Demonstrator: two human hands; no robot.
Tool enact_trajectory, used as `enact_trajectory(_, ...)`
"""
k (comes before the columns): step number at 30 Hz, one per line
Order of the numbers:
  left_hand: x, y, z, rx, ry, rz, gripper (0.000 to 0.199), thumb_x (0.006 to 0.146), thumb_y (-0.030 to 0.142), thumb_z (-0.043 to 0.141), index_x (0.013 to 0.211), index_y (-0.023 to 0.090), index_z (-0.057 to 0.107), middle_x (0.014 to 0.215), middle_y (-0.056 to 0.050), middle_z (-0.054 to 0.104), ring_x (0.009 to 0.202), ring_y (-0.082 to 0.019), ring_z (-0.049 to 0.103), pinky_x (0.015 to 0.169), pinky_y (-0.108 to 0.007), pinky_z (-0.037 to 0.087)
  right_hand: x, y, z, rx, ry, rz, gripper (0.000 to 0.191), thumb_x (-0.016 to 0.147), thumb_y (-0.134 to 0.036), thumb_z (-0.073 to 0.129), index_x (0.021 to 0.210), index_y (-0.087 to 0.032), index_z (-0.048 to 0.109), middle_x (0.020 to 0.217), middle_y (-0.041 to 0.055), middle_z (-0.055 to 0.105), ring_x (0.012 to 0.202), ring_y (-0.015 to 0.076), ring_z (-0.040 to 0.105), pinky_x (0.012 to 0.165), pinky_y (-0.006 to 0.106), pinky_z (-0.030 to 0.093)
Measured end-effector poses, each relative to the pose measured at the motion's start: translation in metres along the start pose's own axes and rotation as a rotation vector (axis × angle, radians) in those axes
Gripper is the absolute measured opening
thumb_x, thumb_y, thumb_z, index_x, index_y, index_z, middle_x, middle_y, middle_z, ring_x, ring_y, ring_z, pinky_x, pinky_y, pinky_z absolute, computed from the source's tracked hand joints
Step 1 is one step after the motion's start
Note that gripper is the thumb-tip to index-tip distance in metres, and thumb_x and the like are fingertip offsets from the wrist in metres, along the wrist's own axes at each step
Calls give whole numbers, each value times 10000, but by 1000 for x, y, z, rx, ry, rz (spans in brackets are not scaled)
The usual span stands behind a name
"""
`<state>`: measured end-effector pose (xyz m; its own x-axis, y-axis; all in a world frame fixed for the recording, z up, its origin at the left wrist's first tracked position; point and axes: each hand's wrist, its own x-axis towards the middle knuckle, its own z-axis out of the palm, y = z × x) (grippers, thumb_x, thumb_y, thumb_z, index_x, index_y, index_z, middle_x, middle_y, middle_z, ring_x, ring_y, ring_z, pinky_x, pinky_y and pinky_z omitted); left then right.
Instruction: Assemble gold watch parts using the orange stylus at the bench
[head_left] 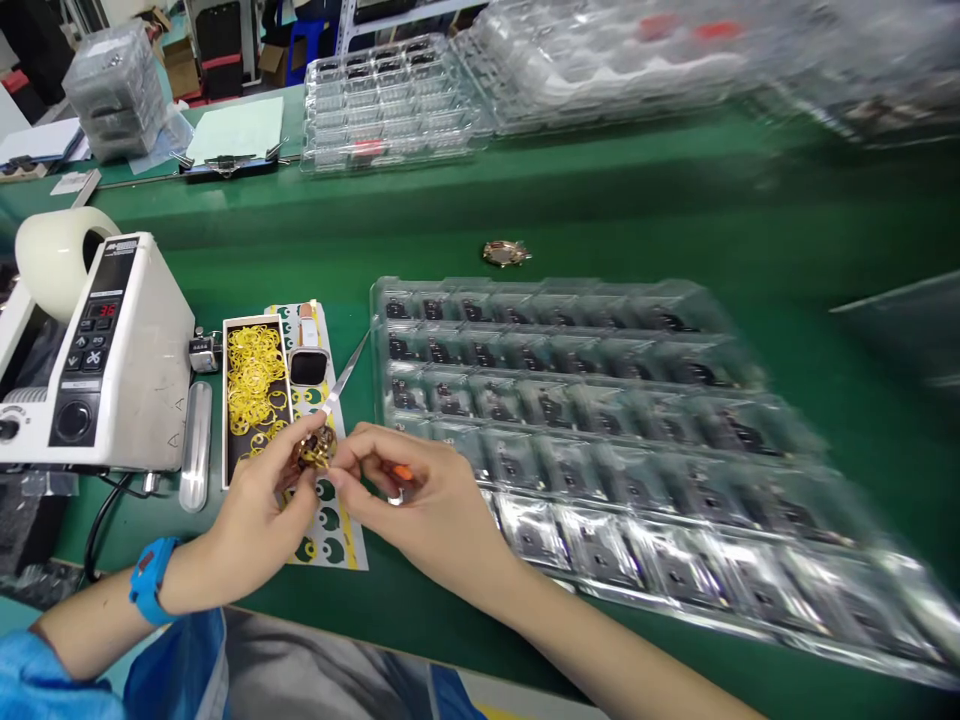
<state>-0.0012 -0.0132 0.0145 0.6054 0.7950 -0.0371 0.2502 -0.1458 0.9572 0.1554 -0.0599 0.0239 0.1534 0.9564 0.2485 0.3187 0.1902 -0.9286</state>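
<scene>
My left hand (270, 500) is closed around a small gold-coloured metal part (316, 447), which looks like a watch case. At its lower right edge, the thumb and fingertips of my right hand (416, 490) pinch together; what lies between them is too small to make out. An orange-tipped object (403, 471) with a shiny end shows in the right palm. A pointed steel tool (349, 370), like tweezers, slants up from behind the left fingertips; whether it is held is unclear. Beneath the hands is a sticker sheet (352, 545), with a square-faced watch (307, 366) above them.
A box of yellow rings (255, 375) sits left of the sheet, beside a white tape dispenser (135, 350) and a clear oblong case (196, 445). A large clear compartment tray (570, 400) with dark parts spreads rightward. Another gold part (506, 253) lies behind it.
</scene>
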Motion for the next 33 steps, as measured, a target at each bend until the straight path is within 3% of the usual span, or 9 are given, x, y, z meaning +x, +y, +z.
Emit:
enact_trajectory(4,7,1,-8,-111,107,-23,405,886,160,552,1289,197,569,1321,-88,617,1228,-263,576,988,-354,535,1,-7,-4,230,-99,100,140,773,-213,555,637,-184,532,537,-46,459,469,75,335,428,209,281)
enact_trajectory(7,9,7,-17,-207,350,67,343,904,165,574,1246,200,582,1268,-67,645,1179,-213,612,1012,-325,523,5,-6,-1,229,-77,65,155,808,-219,539,658,-191,519,562,-38,474,483,83,376,437,208,307)
enact_trajectory(10,8,14,-22,-190,508,172,354,908,156,601,1255,222,580,1292,-52,633,1182,-199,612,1026,-304,514,11,2,9,-14,-70,-42,144,850,-168,505,711,-203,508,604,-34,537,502,97,466,458,210,356)
enact_trajectory(17,2,17,-29,-203,519,166,370,908,182,628,1273,232,587,1288,-47,648,1139,-203,643,1018,-296,519,11,11,25,-600,-133,-293,215,852,-59,356,818,-205,509,741,38,626,620,192,614,510,296,445)
enact_trajectory(21,-1,14,-32,-251,499,132,369,906,202,645,1263,284,601,1268,-5,666,1111,-167,658,978,-208,523,8,15,-33,-694,14,-177,323,781,-37,389,1008,-168,577,946,62,663,750,173,655,625,274,504)
enact_trajectory(24,-6,14,-29,-240,432,73,366,899,253,659,1259,290,611,1214,-4,696,1074,-174,678,930,-189,543,9,34,-110,-988,342,324,198,827,-175,518,959,-201,663,966,62,683,823,212,665,670,288,487)
enact_trajectory(27,-10,18,-24,-233,408,24,338,884,321,672,1219,286,640,1165,-12,718,1048,-194,690,905,-211,561,10,62,-180,-1096,474,540,158,825,-223,572,846,-152,712,821,126,692,735,289,666,580,328,428)
enact_trajectory(30,-8,20,-23,-233,424,-25,348,868,359,680,1203,271,644,1221,-26,690,1035,-199,696,897,-227,569,9,84,-217,-1102,487,608,95,711,-203,713,631,-160,686,530,71,593,529,253,603,488,301,342)
enact_trajectory(33,-1,19,-24,-275,365,-3,378,836,348,709,1186,222,637,1234,-68,678,1091,-236,669,943,-303,558,9,87,-221,-1031,451,478,203,690,-183,751,525,-181,635,429,21,494,414,176,506,454,291,288)
